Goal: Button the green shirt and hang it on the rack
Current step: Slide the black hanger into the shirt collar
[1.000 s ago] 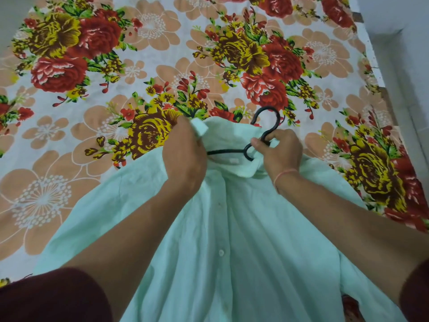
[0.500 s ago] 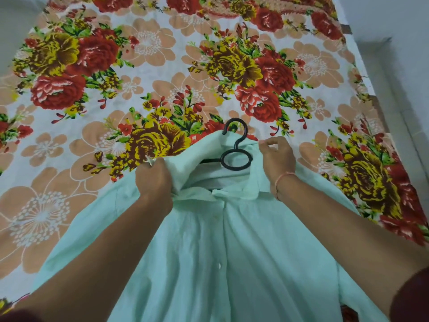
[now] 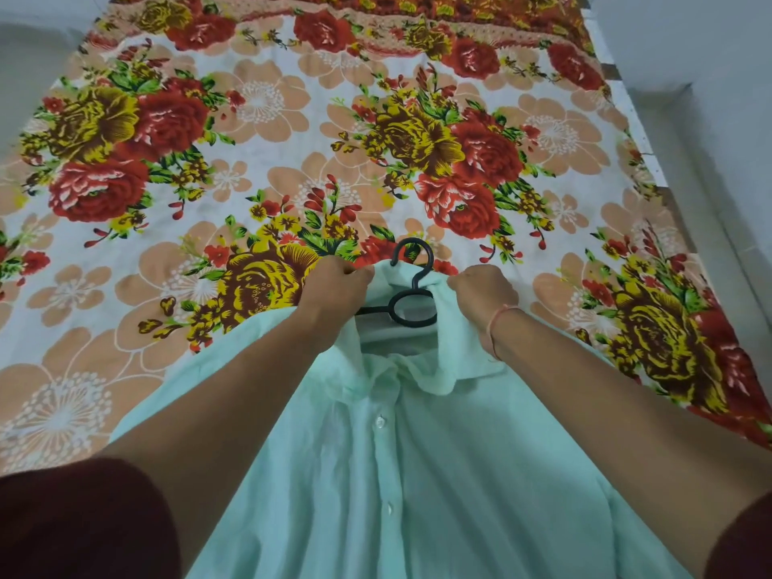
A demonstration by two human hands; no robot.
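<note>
The pale green shirt (image 3: 438, 474) lies front up on the flowered bed sheet (image 3: 271, 131), its placket closed by white buttons. A black plastic hanger (image 3: 411, 298) sits inside the neck opening; its hook and round loop stick out above the collar, and its arms are hidden under the cloth. My left hand (image 3: 334, 290) pinches the left side of the collar. My right hand (image 3: 480, 294), with a pink thread on the wrist, grips the right side of the collar. Both hands flank the hanger's hook.
The sheet covers a bed whose right edge (image 3: 651, 169) runs along a grey floor and wall. Another grey wall borders the left side. Dark red sleeves show at the bottom corners. No rack is in view.
My right hand has let go of the hanger and taken the collar. Both hands have moved up the bed, drawing the collar around the hanger's neck, which now stands straighter.
</note>
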